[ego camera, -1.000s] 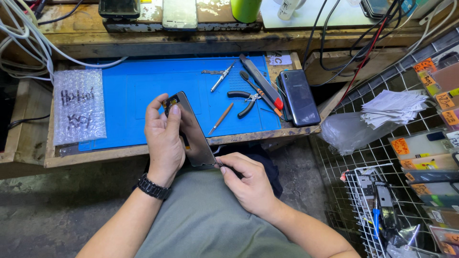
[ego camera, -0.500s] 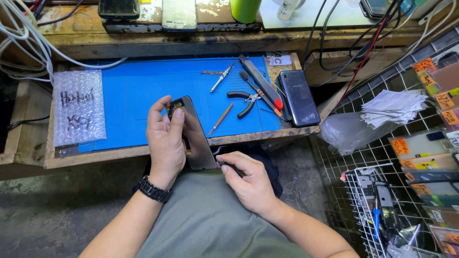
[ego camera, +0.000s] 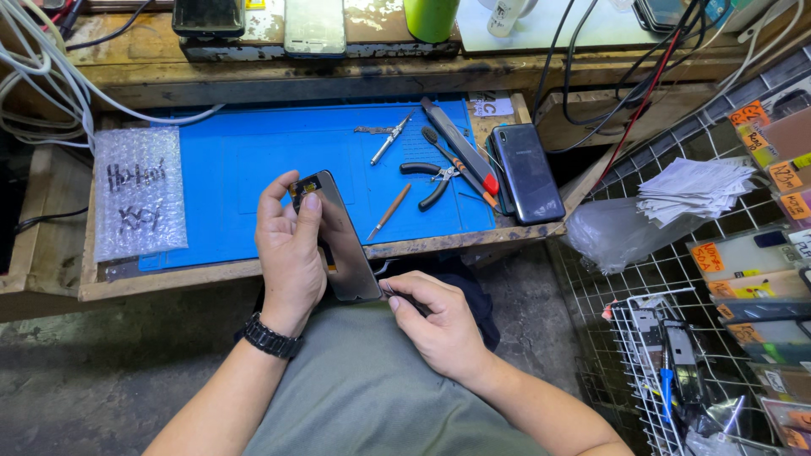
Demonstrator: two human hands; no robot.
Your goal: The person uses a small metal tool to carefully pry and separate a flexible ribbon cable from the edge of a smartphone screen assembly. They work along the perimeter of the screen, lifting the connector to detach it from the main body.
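Phone screen panel [ego camera: 342,245] is held tilted above the table [ego camera: 51,253] edge, gripped by left hand [ego camera: 290,253]. Thin, stiff, fragile; best held by edges. Right hand [ego camera: 439,325], at 4 o'clock, is pinched on a thin tool [ego camera: 390,293].

Worn wooden workbench [ego camera: 51,253], blue mat [ego camera: 253,143], grey concrete floor [ego camera: 101,371], wire rack [ego camera: 650,279]

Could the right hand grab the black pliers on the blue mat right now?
Probably not right away. The right hand is pinching a thin tool at the bottom corner of the phone screen. The pliers lie uncovered on the blue mat just beyond, so the path looks clear once that hand lets go.
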